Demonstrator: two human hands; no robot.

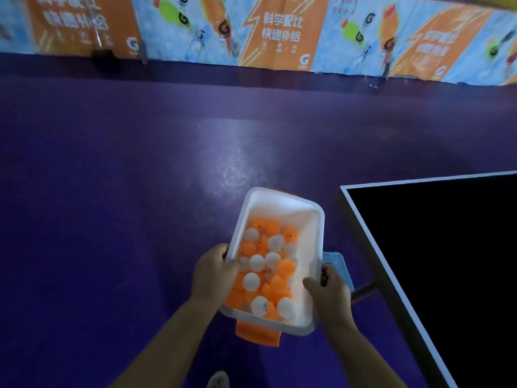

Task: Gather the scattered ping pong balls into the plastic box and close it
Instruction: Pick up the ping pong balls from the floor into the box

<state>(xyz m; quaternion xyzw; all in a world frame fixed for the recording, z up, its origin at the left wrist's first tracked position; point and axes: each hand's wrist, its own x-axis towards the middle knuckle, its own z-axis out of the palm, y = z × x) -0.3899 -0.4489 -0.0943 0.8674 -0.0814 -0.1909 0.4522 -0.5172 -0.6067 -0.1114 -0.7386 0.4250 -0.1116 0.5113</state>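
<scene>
I hold an open translucent white plastic box (pixel 282 204) in front of me above the purple floor. Several orange and white ping pong balls (pixel 267 271) fill its lower half. My left hand (pixel 214 271) grips the box's left rim, thumb over the edge. My right hand (pixel 330 294) grips the right rim and seems to hold a light blue flat piece (pixel 337 266) against the box's outer side. An orange latch (pixel 258 333) hangs from the near end, and another orange tab shows at the far end.
A dark ping pong table (pixel 436 247) with a white edge line stands close on my right, its corner near the box. The purple floor (pixel 140 177) stretches ahead to printed barrier banners (pixel 279 32) along the back. A shoe tip (pixel 218 380) shows below.
</scene>
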